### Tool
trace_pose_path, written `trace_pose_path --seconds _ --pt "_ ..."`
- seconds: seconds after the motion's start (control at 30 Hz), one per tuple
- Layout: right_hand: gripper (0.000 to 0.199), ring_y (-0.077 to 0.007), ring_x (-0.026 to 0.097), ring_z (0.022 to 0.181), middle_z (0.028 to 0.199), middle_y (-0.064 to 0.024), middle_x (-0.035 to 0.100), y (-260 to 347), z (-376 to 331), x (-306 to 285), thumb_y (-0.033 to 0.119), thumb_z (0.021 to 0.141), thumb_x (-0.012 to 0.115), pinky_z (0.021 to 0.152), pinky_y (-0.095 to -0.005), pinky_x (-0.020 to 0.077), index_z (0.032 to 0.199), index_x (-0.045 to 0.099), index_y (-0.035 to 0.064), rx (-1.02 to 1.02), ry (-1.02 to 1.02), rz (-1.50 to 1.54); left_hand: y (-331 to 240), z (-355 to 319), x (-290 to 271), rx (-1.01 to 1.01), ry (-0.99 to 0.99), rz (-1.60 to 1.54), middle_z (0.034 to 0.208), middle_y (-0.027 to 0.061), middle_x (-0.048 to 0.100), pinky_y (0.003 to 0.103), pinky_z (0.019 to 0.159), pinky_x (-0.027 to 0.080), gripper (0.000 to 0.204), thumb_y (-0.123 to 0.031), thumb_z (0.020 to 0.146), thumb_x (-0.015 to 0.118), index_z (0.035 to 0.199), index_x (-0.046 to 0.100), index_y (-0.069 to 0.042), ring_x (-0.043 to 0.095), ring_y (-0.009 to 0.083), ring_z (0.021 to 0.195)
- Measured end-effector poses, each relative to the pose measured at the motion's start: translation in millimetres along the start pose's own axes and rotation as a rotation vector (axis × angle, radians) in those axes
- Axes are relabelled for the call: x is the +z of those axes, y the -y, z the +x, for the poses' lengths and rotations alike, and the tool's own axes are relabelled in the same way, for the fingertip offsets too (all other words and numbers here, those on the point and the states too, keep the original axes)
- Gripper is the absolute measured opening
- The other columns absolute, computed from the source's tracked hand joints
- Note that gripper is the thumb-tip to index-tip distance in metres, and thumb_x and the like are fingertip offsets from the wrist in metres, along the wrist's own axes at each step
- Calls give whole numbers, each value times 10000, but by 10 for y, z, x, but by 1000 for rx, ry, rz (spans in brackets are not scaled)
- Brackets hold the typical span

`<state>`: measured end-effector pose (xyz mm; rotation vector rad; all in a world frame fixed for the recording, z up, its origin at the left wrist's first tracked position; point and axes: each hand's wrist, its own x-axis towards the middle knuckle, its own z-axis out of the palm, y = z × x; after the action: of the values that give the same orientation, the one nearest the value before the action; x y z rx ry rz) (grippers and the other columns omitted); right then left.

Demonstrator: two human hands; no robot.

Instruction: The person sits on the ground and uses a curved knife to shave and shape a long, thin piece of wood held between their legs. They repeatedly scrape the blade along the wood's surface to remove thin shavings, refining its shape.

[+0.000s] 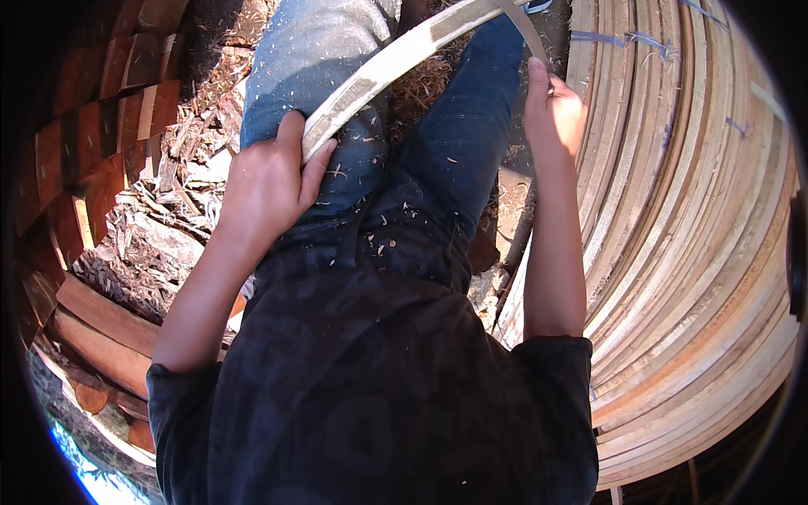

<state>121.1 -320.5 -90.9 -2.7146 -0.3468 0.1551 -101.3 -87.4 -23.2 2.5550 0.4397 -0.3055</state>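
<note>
My left hand (265, 185) is closed round the near end of a pale wooden slat (383, 71) with darker patches along it. The slat slants up and to the right over my blue-trousered legs, and its far end runs out at the top edge. On the right, my right hand (555, 109) is closed on a narrow, curved grey-brown strip, like a blade (523, 29). That strip meets the slat near the top edge; I cannot make out its exact kind. Small wood shavings (383, 227) dot the trousers and my lap.
A large stack of long pale wooden slats (682, 244), with bluish ties (652, 42), fills the right side. Reddish-brown wood pieces (84, 143) are piled at the left, and brown planks (109, 337) lie at lower left. Chips and bark (160, 227) cover the ground beside my legs.
</note>
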Motion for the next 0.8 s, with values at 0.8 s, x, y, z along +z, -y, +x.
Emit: trace_pose_path --seconds 0.8 --pt "609 -310 641 584 569 -170 600 211 307 -49 594 880 524 572 -390 493 876 723 18 33 18 76 -15 57 -72 -44 79 -45 583 249 565 508 522 471 305 -281 927 563 900 470 8 596 443 580"
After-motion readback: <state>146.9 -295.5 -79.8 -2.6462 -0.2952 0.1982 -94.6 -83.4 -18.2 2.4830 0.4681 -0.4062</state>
